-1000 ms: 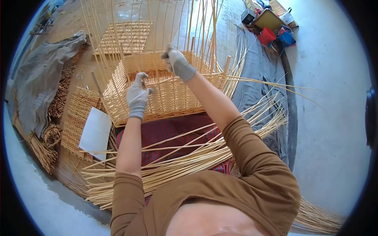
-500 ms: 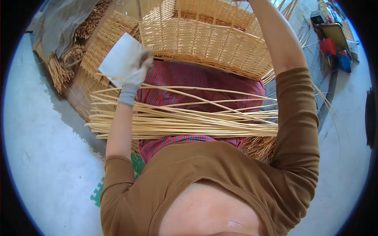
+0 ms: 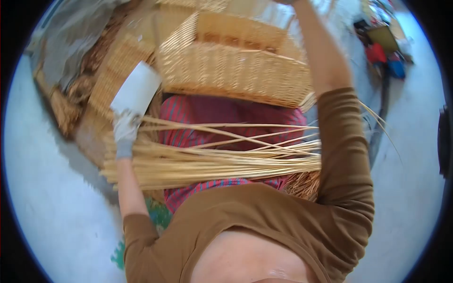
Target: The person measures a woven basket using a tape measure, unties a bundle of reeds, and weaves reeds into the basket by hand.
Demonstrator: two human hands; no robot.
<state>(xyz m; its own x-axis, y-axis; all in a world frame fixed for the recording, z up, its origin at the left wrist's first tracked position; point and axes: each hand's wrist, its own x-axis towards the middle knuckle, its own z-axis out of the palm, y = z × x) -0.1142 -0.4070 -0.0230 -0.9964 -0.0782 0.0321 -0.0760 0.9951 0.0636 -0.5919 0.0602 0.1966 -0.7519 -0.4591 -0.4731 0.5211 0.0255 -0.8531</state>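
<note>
My left hand (image 3: 126,127), in a pale work glove with a grey cuff, is at the lower edge of a white sheet (image 3: 138,89). Blur hides whether its fingers grip anything. My right arm reaches up past a woven wicker basket (image 3: 236,70); only a sliver of my right hand (image 3: 284,1) shows at the top edge, its fingers out of sight. Upright stakes rise blurred from the basket. Across my lap, over a red striped cloth (image 3: 177,118), lies a bundle of long peeled canes (image 3: 226,165), some crossing loosely above the rest.
A flat woven panel (image 3: 111,75) lies left of the basket, beside a tied bundle of sticks (image 3: 64,111) and grey plastic sheeting (image 3: 78,42). Darker twigs (image 3: 304,185) lie by my right side. Red and blue items (image 3: 384,56) stand at the upper right. Green matting (image 3: 158,214) shows below.
My left hand has moved left and toward me, from the basket's near corner to the sheet's lower edge. The whole view has shifted, and the basket sits lower in it.
</note>
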